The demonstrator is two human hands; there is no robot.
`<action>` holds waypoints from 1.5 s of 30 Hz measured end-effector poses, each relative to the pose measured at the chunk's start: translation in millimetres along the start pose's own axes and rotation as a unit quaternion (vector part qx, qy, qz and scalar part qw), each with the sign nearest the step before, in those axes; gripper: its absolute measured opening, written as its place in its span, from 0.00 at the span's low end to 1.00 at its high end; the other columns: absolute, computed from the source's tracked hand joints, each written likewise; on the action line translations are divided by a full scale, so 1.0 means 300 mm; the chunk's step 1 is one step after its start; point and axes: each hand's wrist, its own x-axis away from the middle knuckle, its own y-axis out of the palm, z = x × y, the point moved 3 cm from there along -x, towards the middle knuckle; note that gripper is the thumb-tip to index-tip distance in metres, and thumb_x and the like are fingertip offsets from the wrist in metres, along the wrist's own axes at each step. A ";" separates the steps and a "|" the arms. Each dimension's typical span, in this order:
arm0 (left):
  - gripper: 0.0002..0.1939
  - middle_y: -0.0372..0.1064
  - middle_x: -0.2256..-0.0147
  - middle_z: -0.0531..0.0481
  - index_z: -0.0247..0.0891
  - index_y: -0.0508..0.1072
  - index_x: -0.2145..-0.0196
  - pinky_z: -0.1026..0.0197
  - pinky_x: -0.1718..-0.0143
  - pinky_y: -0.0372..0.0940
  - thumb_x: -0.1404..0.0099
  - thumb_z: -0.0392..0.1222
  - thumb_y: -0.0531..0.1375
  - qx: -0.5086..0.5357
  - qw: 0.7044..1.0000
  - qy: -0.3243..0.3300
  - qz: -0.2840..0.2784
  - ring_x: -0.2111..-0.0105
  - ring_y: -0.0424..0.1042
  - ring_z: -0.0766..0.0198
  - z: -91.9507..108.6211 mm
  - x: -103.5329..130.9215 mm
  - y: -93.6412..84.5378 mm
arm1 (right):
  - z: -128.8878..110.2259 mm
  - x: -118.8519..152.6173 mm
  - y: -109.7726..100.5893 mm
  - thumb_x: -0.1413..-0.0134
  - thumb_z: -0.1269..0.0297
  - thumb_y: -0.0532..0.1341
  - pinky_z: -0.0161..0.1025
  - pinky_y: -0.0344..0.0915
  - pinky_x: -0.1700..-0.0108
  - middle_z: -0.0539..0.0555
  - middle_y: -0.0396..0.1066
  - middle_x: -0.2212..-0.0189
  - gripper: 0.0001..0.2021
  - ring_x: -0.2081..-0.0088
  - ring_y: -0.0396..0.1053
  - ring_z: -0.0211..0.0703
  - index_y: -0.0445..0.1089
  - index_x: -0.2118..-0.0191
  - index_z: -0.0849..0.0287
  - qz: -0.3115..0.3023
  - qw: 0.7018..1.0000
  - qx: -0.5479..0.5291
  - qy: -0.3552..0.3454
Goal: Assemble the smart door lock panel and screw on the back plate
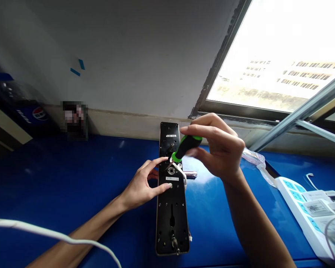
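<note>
A long black door lock plate (167, 216) lies lengthwise on the blue table, its handle (191, 175) poking out on the right. My left hand (142, 182) steadies it from the left side, thumb and index finger resting on its face. Between the fingers of my right hand (217, 145) is a screwdriver (184, 149) with a black and green handle. Its tip points down at the plate, just above a round fitting with a square hole (171, 171); whether it touches a screw cannot be made out. A white cable (181, 173) runs out over the plate's right edge.
At the right stands a white power strip (293, 208) with several plugs and adapters. Behind it lies a clear plastic bag (254, 158). A Pepsi bottle (30, 111) is at the far left. One white cord (44, 231) crosses the lower left, over my left forearm.
</note>
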 end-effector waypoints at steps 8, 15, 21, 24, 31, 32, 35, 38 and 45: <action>0.36 0.70 0.46 0.44 0.53 0.66 0.35 0.47 0.50 0.79 0.38 0.46 0.72 -0.022 1.000 0.001 -0.012 0.54 0.80 0.54 0.014 0.006 -0.001 | -0.010 -0.004 -0.005 0.45 0.67 0.73 0.45 0.81 0.62 0.52 0.81 0.58 0.20 0.61 0.79 0.46 0.79 0.47 0.44 0.014 1.000 -0.018 -0.004; 0.27 0.72 0.45 0.44 0.49 0.69 0.38 0.49 0.49 0.77 0.32 0.46 0.67 0.003 1.000 -0.009 -0.002 0.52 0.79 0.55 0.007 0.003 0.003 | -0.022 0.000 0.024 0.31 0.69 0.58 0.53 0.78 0.46 0.53 0.77 0.44 0.21 0.46 0.77 0.50 0.72 0.37 0.44 -0.071 0.992 -0.084 0.060; 0.26 0.73 0.45 0.45 0.49 0.69 0.38 0.51 0.51 0.78 0.32 0.45 0.67 -0.001 1.000 -0.014 0.006 0.55 0.80 0.56 0.019 0.003 0.004 | -0.017 -0.003 0.011 0.47 0.65 0.75 0.45 0.79 0.59 0.53 0.77 0.59 0.23 0.59 0.76 0.45 0.79 0.45 0.46 -0.010 1.000 -0.012 -0.005; 0.25 0.73 0.46 0.45 0.48 0.70 0.39 0.53 0.53 0.78 0.32 0.45 0.66 -0.017 1.000 -0.010 0.007 0.58 0.80 0.58 0.021 0.001 0.002 | -0.009 -0.001 0.018 0.33 0.68 0.62 0.50 0.78 0.48 0.55 0.77 0.47 0.20 0.50 0.77 0.48 0.74 0.39 0.47 -0.054 0.996 -0.053 0.049; 0.26 0.72 0.47 0.45 0.49 0.69 0.38 0.51 0.54 0.78 0.32 0.48 0.66 -0.016 0.999 -0.037 -0.002 0.58 0.79 0.57 0.009 0.003 0.002 | -0.011 -0.003 0.006 0.45 0.60 0.74 0.44 0.79 0.61 0.52 0.79 0.60 0.19 0.62 0.76 0.43 0.80 0.47 0.47 0.004 1.000 -0.007 -0.008; 0.26 0.72 0.47 0.45 0.49 0.69 0.38 0.51 0.54 0.77 0.32 0.49 0.66 -0.015 0.999 -0.042 -0.004 0.58 0.79 0.57 0.010 0.003 0.003 | -0.012 -0.003 0.010 0.40 0.59 0.70 0.45 0.79 0.57 0.53 0.79 0.57 0.17 0.59 0.77 0.44 0.79 0.45 0.48 -0.009 1.000 -0.009 -0.003; 0.27 0.72 0.47 0.45 0.49 0.68 0.37 0.51 0.53 0.77 0.31 0.49 0.66 -0.019 0.999 -0.041 -0.003 0.58 0.78 0.57 0.018 0.003 0.003 | -0.011 -0.001 0.024 0.30 0.67 0.57 0.50 0.78 0.48 0.55 0.78 0.47 0.19 0.50 0.78 0.47 0.73 0.38 0.50 -0.058 0.995 -0.068 0.048; 0.25 0.72 0.47 0.46 0.49 0.69 0.38 0.52 0.53 0.76 0.30 0.49 0.64 -0.024 0.999 -0.039 0.003 0.57 0.78 0.57 0.023 0.003 0.003 | -0.011 -0.001 0.015 0.36 0.67 0.66 0.45 0.80 0.58 0.52 0.80 0.56 0.19 0.57 0.79 0.45 0.76 0.42 0.46 -0.026 0.997 -0.072 0.023; 0.23 0.71 0.46 0.47 0.51 0.69 0.38 0.54 0.53 0.75 0.29 0.50 0.64 -0.021 0.999 -0.041 0.006 0.57 0.78 0.58 0.012 0.003 0.004 | -0.006 0.000 0.007 0.29 0.62 0.58 0.48 0.77 0.52 0.56 0.76 0.49 0.19 0.52 0.75 0.46 0.72 0.37 0.47 -0.069 0.996 -0.045 0.027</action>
